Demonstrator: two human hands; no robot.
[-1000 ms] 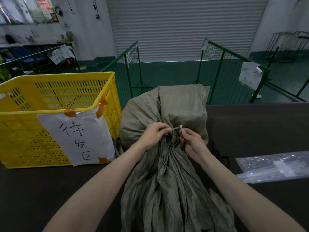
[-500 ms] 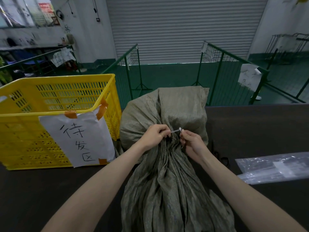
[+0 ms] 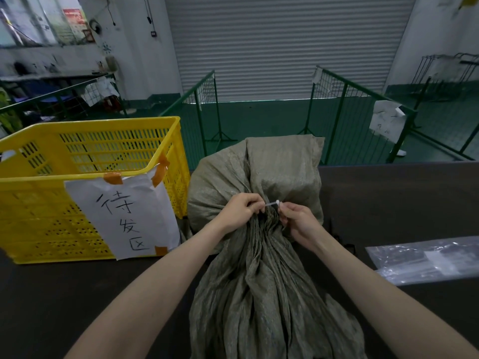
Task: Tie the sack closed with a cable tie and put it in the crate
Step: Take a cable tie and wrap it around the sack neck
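Note:
A grey-green woven sack lies on the dark table, its neck gathered into tight pleats at the middle. A thin white cable tie wraps that neck. My left hand pinches the tie's tail on the left of the neck. My right hand pinches the tie's head end on the right. The part of the tie behind the neck is hidden. The yellow slatted crate stands to the left of the sack, with a handwritten paper sign taped on its front.
A clear plastic bag lies on the table at the right. Beyond the table's far edge stand green wire fences and a shut roller door. Loose sack fabric spreads toward me at the bottom.
The exposed tie between my hands looks slightly shorter and my hands sit a bit closer over the neck. The view has shifted a little; the sack and crate stay put.

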